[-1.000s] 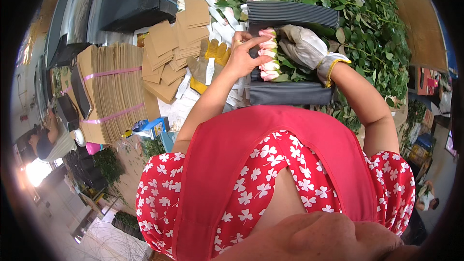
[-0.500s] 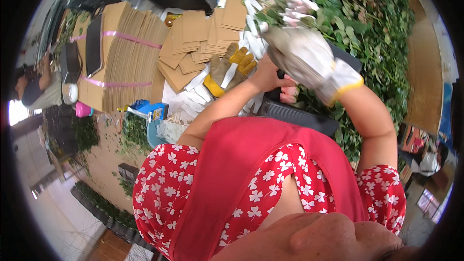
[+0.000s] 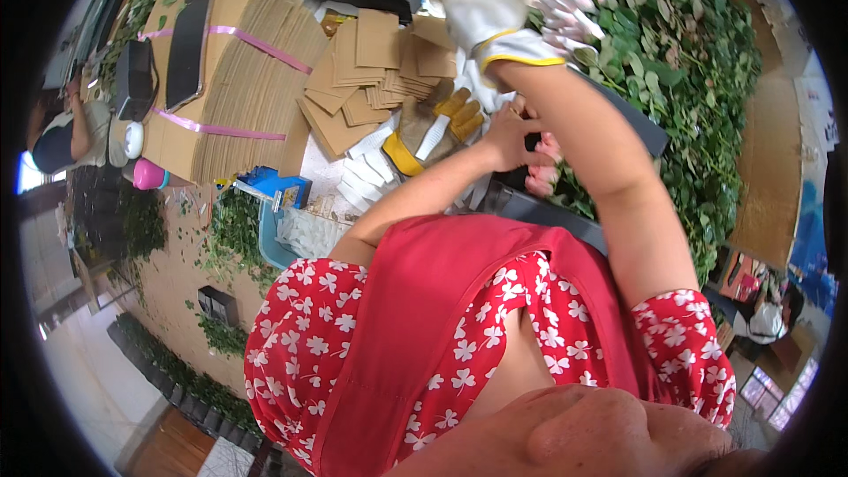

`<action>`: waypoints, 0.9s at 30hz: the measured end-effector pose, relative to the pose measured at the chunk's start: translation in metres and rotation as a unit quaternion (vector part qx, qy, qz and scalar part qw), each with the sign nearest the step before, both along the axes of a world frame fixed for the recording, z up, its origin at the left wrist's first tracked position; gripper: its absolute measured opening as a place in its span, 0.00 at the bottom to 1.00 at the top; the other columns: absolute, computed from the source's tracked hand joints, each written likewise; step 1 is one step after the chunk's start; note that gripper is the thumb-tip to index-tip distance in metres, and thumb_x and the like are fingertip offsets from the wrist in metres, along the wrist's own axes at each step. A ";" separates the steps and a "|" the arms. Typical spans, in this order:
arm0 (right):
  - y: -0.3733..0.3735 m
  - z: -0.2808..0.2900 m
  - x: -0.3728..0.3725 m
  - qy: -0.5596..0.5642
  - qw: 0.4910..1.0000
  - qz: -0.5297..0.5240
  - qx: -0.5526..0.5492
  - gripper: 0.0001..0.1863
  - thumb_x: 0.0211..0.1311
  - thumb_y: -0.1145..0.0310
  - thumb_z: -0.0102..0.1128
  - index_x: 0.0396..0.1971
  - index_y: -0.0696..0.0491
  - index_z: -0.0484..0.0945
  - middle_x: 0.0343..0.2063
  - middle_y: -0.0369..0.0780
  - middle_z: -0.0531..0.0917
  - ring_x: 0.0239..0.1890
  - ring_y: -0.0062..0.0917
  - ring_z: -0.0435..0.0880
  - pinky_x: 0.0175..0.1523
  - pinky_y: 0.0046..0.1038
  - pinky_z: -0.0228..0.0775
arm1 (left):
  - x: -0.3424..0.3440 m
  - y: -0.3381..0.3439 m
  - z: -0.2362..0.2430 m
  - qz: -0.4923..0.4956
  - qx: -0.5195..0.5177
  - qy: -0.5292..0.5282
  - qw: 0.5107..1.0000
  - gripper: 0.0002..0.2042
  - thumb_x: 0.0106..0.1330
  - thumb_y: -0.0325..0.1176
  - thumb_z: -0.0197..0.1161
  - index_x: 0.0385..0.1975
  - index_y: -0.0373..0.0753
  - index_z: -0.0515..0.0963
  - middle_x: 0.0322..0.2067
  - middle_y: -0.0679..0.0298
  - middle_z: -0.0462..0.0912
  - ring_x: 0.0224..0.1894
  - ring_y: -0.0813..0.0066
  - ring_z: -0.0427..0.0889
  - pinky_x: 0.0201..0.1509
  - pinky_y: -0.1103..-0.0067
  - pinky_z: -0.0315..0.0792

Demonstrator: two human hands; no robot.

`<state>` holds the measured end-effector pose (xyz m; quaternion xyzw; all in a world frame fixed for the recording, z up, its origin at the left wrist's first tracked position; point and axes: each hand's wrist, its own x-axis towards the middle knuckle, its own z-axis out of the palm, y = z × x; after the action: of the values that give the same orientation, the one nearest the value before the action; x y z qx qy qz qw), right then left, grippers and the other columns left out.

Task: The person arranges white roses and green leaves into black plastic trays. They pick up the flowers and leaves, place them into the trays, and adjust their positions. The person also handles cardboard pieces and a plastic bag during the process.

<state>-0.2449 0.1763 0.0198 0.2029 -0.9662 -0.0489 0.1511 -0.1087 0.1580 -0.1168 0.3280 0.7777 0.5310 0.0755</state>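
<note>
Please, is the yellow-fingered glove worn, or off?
Off: the yellow-fingered glove lies beside cardboard pieces; the left hand is bare, the right hand wears another.

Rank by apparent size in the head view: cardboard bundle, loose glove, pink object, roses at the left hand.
Largest to smallest:
1. cardboard bundle
2. loose glove
3. roses, partly hidden by the left hand
4. pink object

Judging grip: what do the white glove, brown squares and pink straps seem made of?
White glove: probably matte fabric; soft, creased cuff, though blurred. Brown squares: likely matte cardboard; flat, crisp edges. Pink straps: perhaps smooth plastic, from their slight sheen.
</note>
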 end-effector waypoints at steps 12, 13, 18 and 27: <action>0.173 0.159 0.204 -0.191 0.909 0.124 -0.348 0.19 0.63 0.72 0.60 0.54 0.58 0.75 0.50 0.43 0.81 0.51 0.29 0.82 0.55 0.30 0.75 | -0.001 -0.004 0.022 0.003 -0.047 -0.007 0.999 0.28 0.44 0.47 0.76 0.50 0.53 0.83 0.48 0.56 0.73 0.57 0.59 0.65 0.65 0.65 0.57; 0.169 0.145 0.229 -0.228 0.865 0.100 -0.435 0.21 0.62 0.74 0.60 0.56 0.57 0.73 0.52 0.44 0.79 0.51 0.30 0.81 0.56 0.30 0.76 | -0.002 -0.003 0.018 0.002 -0.046 -0.017 0.999 0.28 0.44 0.47 0.77 0.50 0.54 0.83 0.49 0.56 0.71 0.57 0.58 0.64 0.66 0.65 0.58; 0.168 0.074 0.302 -0.224 0.505 -0.246 -0.796 0.27 0.67 0.57 0.54 0.61 0.55 0.69 0.48 0.37 0.79 0.40 0.22 0.80 0.47 0.25 0.75 | 0.002 -0.003 0.012 -0.001 -0.037 -0.034 0.999 0.28 0.44 0.48 0.77 0.51 0.57 0.82 0.50 0.55 0.68 0.57 0.56 0.64 0.65 0.66 0.61; 0.182 0.041 0.215 -0.498 0.621 -0.327 -0.509 0.20 0.67 0.56 0.54 0.43 0.61 0.78 0.22 0.41 0.82 0.16 0.24 0.78 0.23 0.24 0.70 | 0.001 0.001 0.010 0.015 -0.036 -0.016 0.999 0.22 0.46 0.38 0.73 0.45 0.50 0.82 0.50 0.54 0.66 0.55 0.53 0.65 0.62 0.63 0.65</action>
<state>-0.0299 0.3585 0.0603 -0.2428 -0.7668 0.5128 -0.3002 -0.1073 0.1589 -0.1066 0.3046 0.7999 0.5089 0.0919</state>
